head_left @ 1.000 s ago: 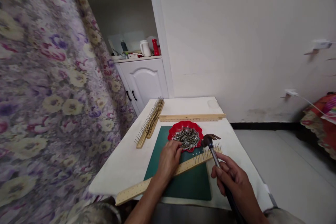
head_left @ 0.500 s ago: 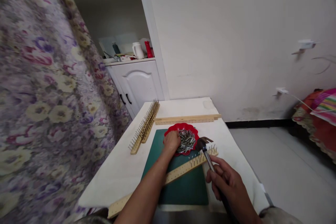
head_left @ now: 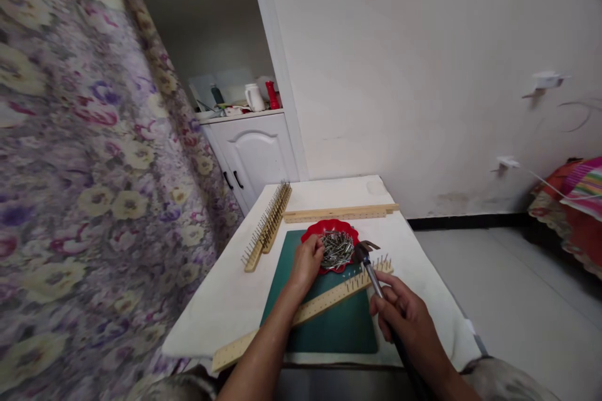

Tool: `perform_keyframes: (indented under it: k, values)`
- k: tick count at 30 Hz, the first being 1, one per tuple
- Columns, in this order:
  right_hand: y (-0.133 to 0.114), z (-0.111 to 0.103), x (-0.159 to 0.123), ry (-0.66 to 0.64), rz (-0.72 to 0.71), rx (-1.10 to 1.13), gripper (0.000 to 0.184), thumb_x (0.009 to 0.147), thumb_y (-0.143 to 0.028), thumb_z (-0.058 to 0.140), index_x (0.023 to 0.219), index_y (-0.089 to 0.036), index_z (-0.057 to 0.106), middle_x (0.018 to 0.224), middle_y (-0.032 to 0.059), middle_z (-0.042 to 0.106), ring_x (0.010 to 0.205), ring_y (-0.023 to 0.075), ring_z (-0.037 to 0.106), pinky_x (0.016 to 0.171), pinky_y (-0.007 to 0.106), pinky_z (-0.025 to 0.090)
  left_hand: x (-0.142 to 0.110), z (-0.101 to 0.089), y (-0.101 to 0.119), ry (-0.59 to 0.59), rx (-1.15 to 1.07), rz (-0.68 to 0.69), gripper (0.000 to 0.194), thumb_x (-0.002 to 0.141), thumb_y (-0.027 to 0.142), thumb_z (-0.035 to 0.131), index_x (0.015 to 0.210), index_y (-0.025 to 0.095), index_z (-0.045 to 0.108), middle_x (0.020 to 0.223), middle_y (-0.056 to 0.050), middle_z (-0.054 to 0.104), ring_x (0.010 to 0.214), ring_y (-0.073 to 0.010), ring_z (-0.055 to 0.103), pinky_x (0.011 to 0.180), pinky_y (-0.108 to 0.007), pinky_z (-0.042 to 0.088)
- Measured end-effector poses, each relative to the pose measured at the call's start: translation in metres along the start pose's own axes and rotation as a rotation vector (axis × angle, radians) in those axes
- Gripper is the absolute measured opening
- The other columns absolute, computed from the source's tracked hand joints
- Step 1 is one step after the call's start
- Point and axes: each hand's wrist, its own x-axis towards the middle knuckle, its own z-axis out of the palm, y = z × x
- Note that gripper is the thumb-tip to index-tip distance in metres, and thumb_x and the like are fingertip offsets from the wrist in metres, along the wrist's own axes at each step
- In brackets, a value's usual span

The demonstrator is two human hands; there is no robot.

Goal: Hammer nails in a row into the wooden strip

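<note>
My left hand (head_left: 306, 261) is at the left rim of a red scalloped bowl (head_left: 324, 225), its fingers curled in beside the heap of nails (head_left: 338, 248). Whether a nail is between those fingertips is too small to tell. In my right hand (head_left: 407, 313) is a claw hammer (head_left: 371, 269), gripped by its handle with the head up near the bowl's right side. A wooden strip (head_left: 324, 302) with rows of holes lies slantwise over a green mat (head_left: 338, 332). Several nails stand upright in its right end, just behind the hammer.
Two nail-studded strips (head_left: 268, 232) lie along the white table's (head_left: 211, 301) left side. More wooden strips (head_left: 341, 211) lie across the back. A floral curtain (head_left: 117, 169) hangs at left, a white cabinet (head_left: 258, 150) stands behind, and a wall closes off the back.
My left hand went from the bowl's front edge into its left side, then drew back slightly toward the rim. My right hand keeps holding the hammer in nearly the same place. The view shifted a little.
</note>
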Motion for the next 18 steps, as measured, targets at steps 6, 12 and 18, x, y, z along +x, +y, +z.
perform_keyframes:
  k: [6,12,18]
  values:
    - [0.001,-0.001,0.0,0.007,-0.012,0.0,0.04,0.087,-0.035,0.057,0.12,-0.017,0.048,0.069,-0.003,0.058,0.04,0.0063,0.043,0.039,0.019,0.031,-0.043,0.007,0.01,-0.05,-0.571,-0.09,0.015,0.08,0.03,0.051,0.087,0.017,0.054,0.071,0.002,0.06,0.06,-0.0117,0.06,0.058,-0.022,0.046]
    - [0.006,-0.005,-0.001,-0.008,0.003,0.005,0.04,0.086,-0.033,0.059,0.121,-0.017,0.048,0.068,-0.0034,0.058,0.039,0.006,0.044,0.038,0.018,0.032,-0.071,0.02,0.005,-0.043,-0.82,-0.217,0.026,0.077,0.041,0.058,0.079,0.016,0.053,0.069,0.0,0.062,0.057,-0.0109,0.06,0.055,-0.02,0.046]
    - [0.01,0.003,-0.001,-0.002,-0.001,0.069,0.042,0.08,-0.027,0.066,0.119,-0.02,0.051,0.066,-0.0051,0.057,0.041,0.0059,0.043,0.038,0.016,0.034,-0.088,0.023,0.025,-0.1,-1.121,-0.331,0.023,0.075,0.033,0.064,0.086,0.016,0.053,0.069,0.0,0.064,0.053,-0.009,0.057,0.051,-0.018,0.04]
